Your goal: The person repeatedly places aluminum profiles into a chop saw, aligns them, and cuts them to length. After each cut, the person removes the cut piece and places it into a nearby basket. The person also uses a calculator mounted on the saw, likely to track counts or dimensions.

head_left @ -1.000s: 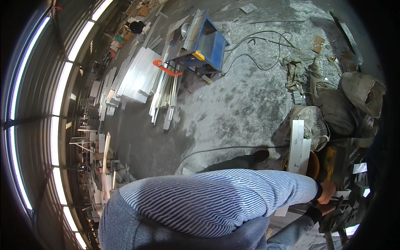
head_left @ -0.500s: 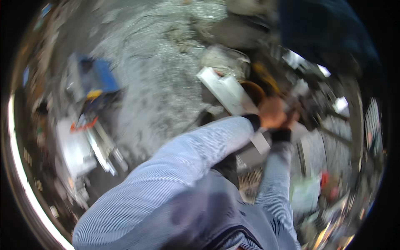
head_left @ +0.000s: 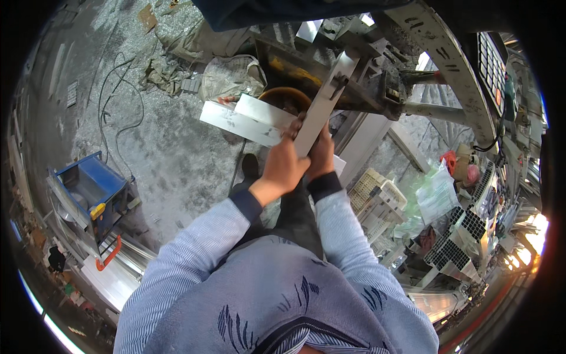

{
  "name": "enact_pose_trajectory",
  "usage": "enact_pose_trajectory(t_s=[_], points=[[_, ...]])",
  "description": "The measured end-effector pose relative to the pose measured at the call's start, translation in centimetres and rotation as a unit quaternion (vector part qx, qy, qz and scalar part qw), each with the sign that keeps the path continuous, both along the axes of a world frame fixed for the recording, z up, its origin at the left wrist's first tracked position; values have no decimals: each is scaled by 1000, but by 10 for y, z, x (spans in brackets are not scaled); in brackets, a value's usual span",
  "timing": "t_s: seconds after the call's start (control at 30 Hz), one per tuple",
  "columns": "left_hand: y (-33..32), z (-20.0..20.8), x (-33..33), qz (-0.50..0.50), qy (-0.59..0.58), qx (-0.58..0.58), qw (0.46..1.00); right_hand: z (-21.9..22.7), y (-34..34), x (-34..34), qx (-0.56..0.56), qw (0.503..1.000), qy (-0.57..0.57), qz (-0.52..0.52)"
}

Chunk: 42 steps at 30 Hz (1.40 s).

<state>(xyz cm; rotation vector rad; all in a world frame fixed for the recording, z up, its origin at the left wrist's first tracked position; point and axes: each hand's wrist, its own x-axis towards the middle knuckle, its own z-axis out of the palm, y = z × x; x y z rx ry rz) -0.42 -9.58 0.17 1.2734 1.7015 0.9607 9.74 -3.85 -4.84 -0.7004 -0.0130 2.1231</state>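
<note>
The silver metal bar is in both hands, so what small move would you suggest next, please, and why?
Since the left hand and right hand hold the silver metal bar near one end, with most extending beyond, perhaps ease the left slightly forward.

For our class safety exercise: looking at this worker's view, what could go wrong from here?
1. The left hand and right hand hold the pale metal bar bare, so an edge might cut the skin.
2. Two pale flat pieces lie close to the left hand; a swing of the bar could knock them.
3. A dark cable runs along the floor beside a shoe and might catch a foot.
</note>
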Motion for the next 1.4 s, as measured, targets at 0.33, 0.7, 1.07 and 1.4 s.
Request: enact_pose_trajectory(t_s=[0.33,0.7,1.07,1.4], points=[[-34,15,2,5,13,-166,986,23,-34,3,-19,999,-15,49],[11,0,10,43,19,-65,997,13,21,22,41,995,-34,81],[10,-6,10,33,33,-83,995,35,118,156,367,481,-796,28],[12,-4,11,41,42,-125,990,46,131,154,340,304,-879,141]])
